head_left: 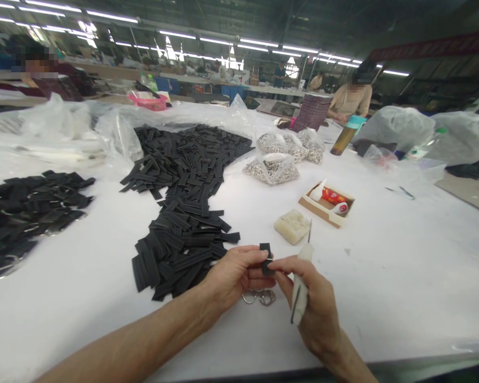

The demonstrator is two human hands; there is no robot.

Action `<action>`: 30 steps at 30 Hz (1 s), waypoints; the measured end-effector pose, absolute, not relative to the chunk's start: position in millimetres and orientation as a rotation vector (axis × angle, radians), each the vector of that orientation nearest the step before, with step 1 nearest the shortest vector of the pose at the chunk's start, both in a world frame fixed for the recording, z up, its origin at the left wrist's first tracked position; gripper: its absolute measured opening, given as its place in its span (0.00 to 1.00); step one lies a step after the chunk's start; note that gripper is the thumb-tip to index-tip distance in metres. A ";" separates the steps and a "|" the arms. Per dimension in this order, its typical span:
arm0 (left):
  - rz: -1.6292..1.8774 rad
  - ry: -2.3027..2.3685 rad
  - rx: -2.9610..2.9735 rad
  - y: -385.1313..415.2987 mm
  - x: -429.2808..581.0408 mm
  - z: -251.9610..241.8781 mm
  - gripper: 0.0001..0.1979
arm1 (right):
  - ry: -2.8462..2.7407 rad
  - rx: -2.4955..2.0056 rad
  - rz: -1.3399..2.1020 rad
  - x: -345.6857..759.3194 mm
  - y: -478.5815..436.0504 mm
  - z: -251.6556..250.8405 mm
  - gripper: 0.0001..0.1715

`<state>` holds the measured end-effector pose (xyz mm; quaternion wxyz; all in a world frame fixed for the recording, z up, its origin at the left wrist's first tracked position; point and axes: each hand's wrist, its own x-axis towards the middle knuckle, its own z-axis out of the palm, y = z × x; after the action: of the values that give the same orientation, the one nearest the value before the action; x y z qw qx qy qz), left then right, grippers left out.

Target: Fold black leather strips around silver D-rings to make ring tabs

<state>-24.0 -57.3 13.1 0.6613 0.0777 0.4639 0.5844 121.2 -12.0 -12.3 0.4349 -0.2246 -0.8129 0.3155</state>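
Observation:
My left hand [233, 274] pinches a short black strap [265, 248] between thumb and fingers, with a thin light metal line showing across it. The fingertips of my right hand [319, 300] touch the strap's lower part. Held in that same hand is a thin pointed tool with a whitish handle [300, 298], its metal tip pointing up and away. Metal rings [259, 297] lie on the table just below my hands. To the left spreads a big heap of black straps [183, 234]. Beyond my hands sits a yellowish waxy block [292, 226].
A small cardboard box [325, 213] holds a red tube and white-capped parts. Behind it stand clear bags of metal rings [271, 169] and a bottle with a turquoise lid [348, 135]. Straps with rings [27, 213] are piled at far left. Small scissors-like metal tools [401, 192] lie right. Co-workers sit farther back.

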 end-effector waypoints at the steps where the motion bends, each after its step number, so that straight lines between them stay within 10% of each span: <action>1: 1.325 1.054 0.223 -57.5 -23.6 13.3 0.04 | -1.995 -0.609 0.801 118.8 -12.9 -10.3 0.11; 30: 1.361 1.215 0.688 -65.9 -16.1 22.1 0.13 | -1.494 -0.908 1.415 103.6 -6.9 16.2 0.12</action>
<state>-16.1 -65.9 22.1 0.5615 0.2919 0.5156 0.5777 103.6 -6.9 16.2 0.4313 -0.3643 -0.5993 0.5676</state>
